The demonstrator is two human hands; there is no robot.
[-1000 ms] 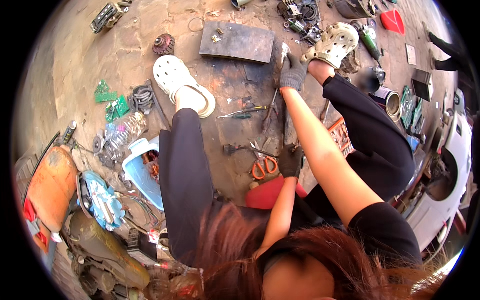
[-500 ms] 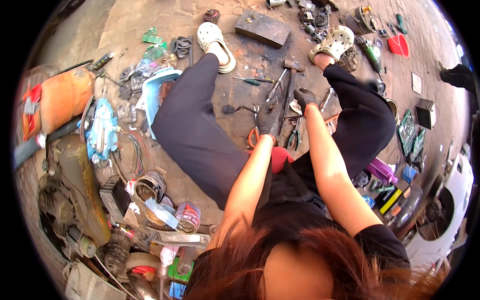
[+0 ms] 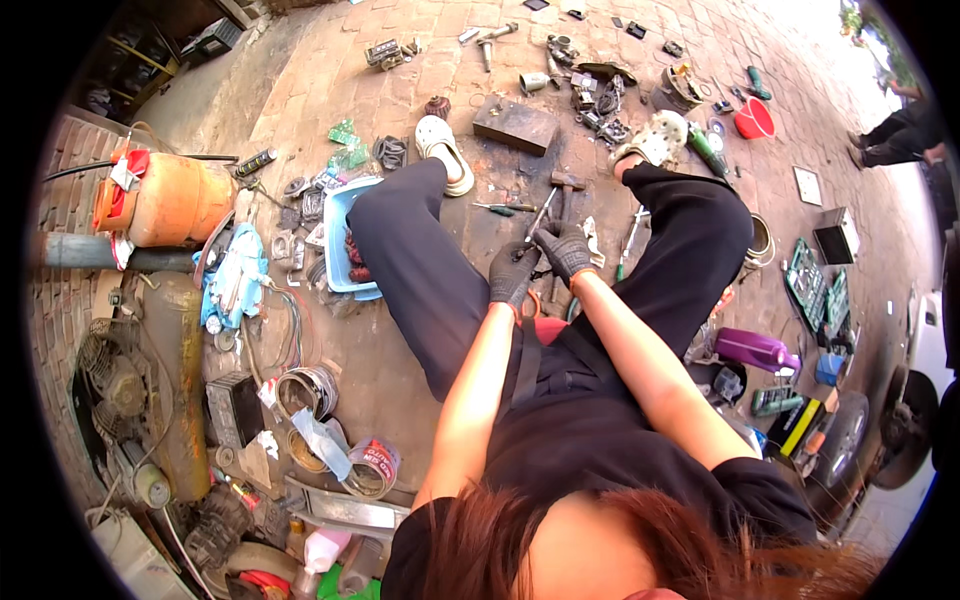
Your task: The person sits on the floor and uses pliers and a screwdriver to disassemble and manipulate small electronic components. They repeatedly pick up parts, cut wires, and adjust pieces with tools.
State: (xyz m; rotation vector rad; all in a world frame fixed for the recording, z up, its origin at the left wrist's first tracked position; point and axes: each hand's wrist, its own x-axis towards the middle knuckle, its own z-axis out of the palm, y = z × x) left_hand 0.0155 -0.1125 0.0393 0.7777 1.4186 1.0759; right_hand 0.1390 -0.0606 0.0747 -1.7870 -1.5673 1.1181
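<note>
The floor (image 3: pixel 400 350) is worn paving, stained dark around a metal block (image 3: pixel 515 125), with a brick wall (image 3: pixel 62 290) at the left and another person's legs (image 3: pixel 890 135) at the upper right. Both hands wear dark gloves and meet in front of the lap. The left hand (image 3: pixel 514 272) has its fingers curled in on a dark part (image 3: pixel 521 253), too small to make out; the right hand (image 3: pixel 565 249) is just beside it, fingers bent toward the part, though whether they pinch it I cannot tell. A hammer (image 3: pixel 567 183) lies just beyond the hands. By the left knee, a blue basin (image 3: pixel 334 235) holds reddish-brown pieces (image 3: pixel 356 262). An open green case (image 3: pixel 807 270) of tools lies at the right, a red bucket (image 3: pixel 755 120) farther off, and open cans (image 3: pixel 372 462) stand at the lower left.
</note>
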